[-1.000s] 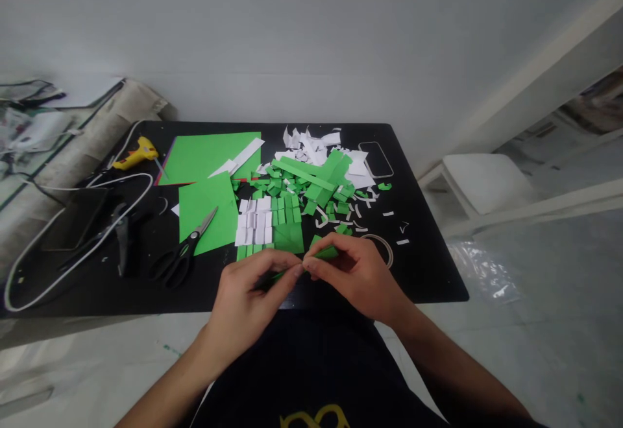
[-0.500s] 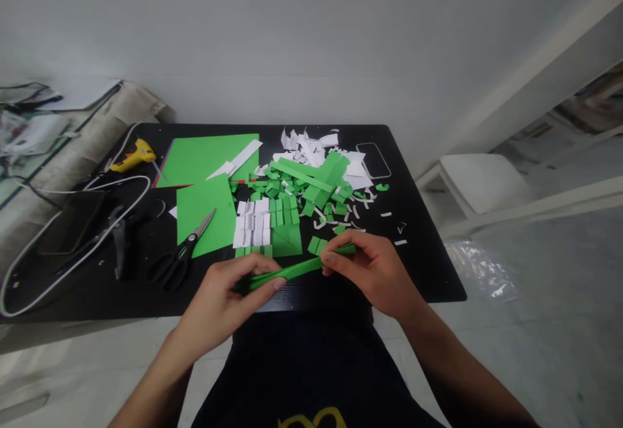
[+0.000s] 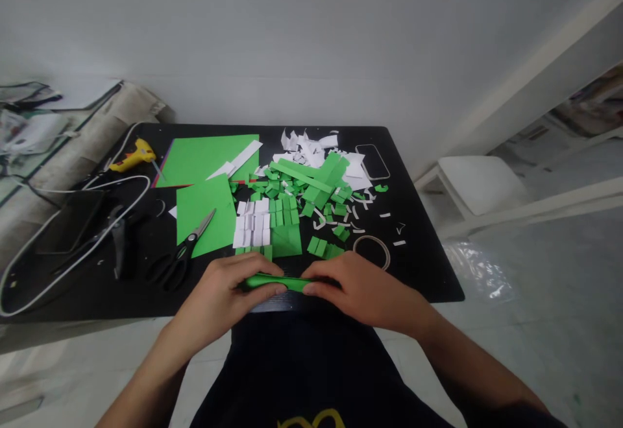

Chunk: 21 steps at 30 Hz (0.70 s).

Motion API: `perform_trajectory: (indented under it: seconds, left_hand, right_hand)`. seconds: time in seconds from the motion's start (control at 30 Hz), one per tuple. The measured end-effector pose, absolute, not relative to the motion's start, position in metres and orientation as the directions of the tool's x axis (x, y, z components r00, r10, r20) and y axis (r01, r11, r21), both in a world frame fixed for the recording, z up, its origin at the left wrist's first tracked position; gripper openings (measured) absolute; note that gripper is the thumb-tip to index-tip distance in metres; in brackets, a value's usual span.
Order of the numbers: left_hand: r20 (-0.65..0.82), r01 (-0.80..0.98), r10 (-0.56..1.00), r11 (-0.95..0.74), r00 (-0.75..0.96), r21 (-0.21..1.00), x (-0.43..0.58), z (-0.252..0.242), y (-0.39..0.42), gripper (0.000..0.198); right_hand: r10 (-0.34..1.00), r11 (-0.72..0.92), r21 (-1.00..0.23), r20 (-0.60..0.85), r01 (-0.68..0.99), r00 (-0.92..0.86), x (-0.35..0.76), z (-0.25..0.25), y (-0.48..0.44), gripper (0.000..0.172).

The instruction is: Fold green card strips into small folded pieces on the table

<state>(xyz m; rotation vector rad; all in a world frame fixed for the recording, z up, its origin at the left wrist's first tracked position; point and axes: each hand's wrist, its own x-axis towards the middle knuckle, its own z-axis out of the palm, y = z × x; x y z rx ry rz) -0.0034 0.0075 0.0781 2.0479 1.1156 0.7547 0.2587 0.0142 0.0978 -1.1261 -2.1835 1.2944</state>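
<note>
A folded strip of green paper [image 3: 286, 282] is stretched level between my two hands, close to the table's front edge. My left hand [image 3: 238, 280] pinches its left end between thumb and fingers. On the other end, my right hand [image 3: 343, 283] grips with thumb and fingertips, and the ends are hidden inside both hands. Just beyond lies a sheet with folded white paper pieces [image 3: 252, 228] and folded green pieces [image 3: 284, 211] in rows. Small green folded pieces [image 3: 317, 246] rest by my right hand, partly behind it. A round ring [image 3: 388, 256] shows beyond that hand.
Black-handled scissors [image 3: 187, 246] lie on a green sheet [image 3: 204, 201] to the left. A yellow glue gun [image 3: 139, 154], a white cable [image 3: 146, 188] and a black tool [image 3: 119, 240] are farther left. Cut scraps [image 3: 311, 181] pile up at the back. A white stool [image 3: 479, 178] stands right.
My right hand has moved left and slightly down along the green strip, closer to my left hand. The ring and more green pieces now show behind it. My left hand has barely moved.
</note>
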Motion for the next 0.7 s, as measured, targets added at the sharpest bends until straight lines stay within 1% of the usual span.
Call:
perform_trajectory:
  seconds: [0.07, 0.23, 0.3, 0.47, 0.7]
  left_hand:
    - [0.161, 0.472, 0.863, -0.408, 0.479, 0.781, -0.0004, 0.0793, 0.0077, 0.008]
    - [0.127, 0.478, 0.878, -0.367, 0.462, 0.798, -0.0032, 0.0791, 0.0069, 0.01]
    - [0.119, 0.471, 0.886, -0.347, 0.448, 0.811, -0.0048, 0.0781, 0.0066, 0.009]
    - [0.13, 0.432, 0.901, -0.32, 0.414, 0.843, -0.005, 0.0745, 0.0081, 0.006]
    - [0.127, 0.385, 0.91, -0.289, 0.395, 0.876, -0.0035, 0.0742, 0.0119, 0.005]
  right_hand:
    - [0.768, 0.265, -0.848, -0.103, 0.459, -0.633, 0.2525, 0.0977, 0.015, 0.016]
    - [0.753, 0.132, -0.885, -0.203, 0.446, -0.626, 0.2487, 0.0976, 0.0164, 0.03]
    - [0.752, 0.109, -0.888, -0.22, 0.447, -0.621, 0.2502, 0.0971, 0.0164, 0.033]
    - [0.766, 0.112, -0.903, -0.187, 0.414, -0.615, 0.2531, 0.0961, 0.0159, 0.032]
    - [0.769, 0.064, -0.88, -0.258, 0.471, -0.585, 0.253, 0.0993, 0.0149, 0.027]
